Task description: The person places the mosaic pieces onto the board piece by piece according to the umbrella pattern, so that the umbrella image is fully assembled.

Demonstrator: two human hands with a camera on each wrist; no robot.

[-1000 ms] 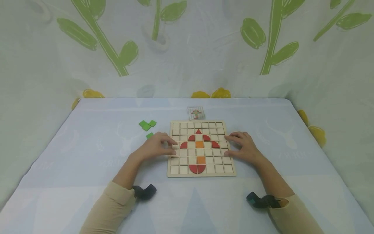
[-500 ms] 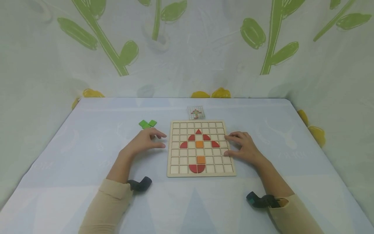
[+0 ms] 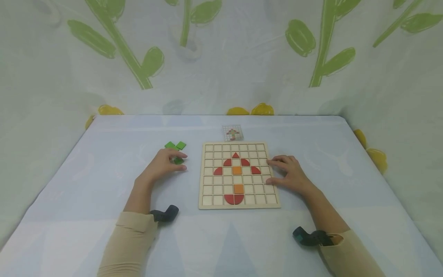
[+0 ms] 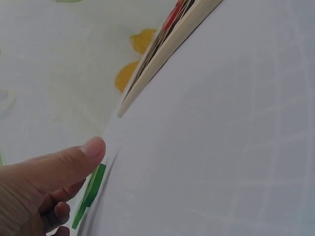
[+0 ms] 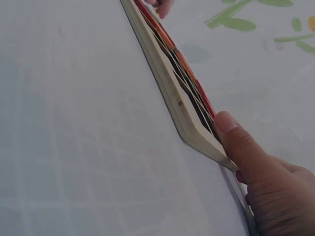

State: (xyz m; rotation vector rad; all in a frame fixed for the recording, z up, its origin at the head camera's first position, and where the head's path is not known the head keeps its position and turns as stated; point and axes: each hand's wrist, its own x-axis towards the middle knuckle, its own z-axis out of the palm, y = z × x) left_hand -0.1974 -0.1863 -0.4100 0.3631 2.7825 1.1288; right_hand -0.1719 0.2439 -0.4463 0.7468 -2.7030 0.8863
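A square wooden grid board [image 3: 205, 200] lies mid-table. Set in its cells are red quarter-round pieces [image 3: 255, 170], a red triangle [image 3: 235, 155] and orange squares [image 3: 238, 188]. My left hand [image 3: 162, 165] is left of the board, thumb and forefinger apart around a green tile [image 3: 178, 160]. In the left wrist view, the thumb overlaps the top of green tiles [image 4: 93, 187]. Thumb and fingertips of my right hand [image 3: 288, 173] rest spread on the board's right edge; the right wrist view has that thumb [image 5: 234, 132] over the rim.
More green tiles [image 3: 180, 145] lie just beyond my left hand. A small pattern card [image 3: 233, 132] with a printed grid and a tree-like figure lies behind the board. A patterned cloth wall [image 3: 242, 57] rises behind the table.
My left hand has moved left from the board's left edge to the green tile, its thumb and forefinger still apart. My right hand stays at the board's right edge.
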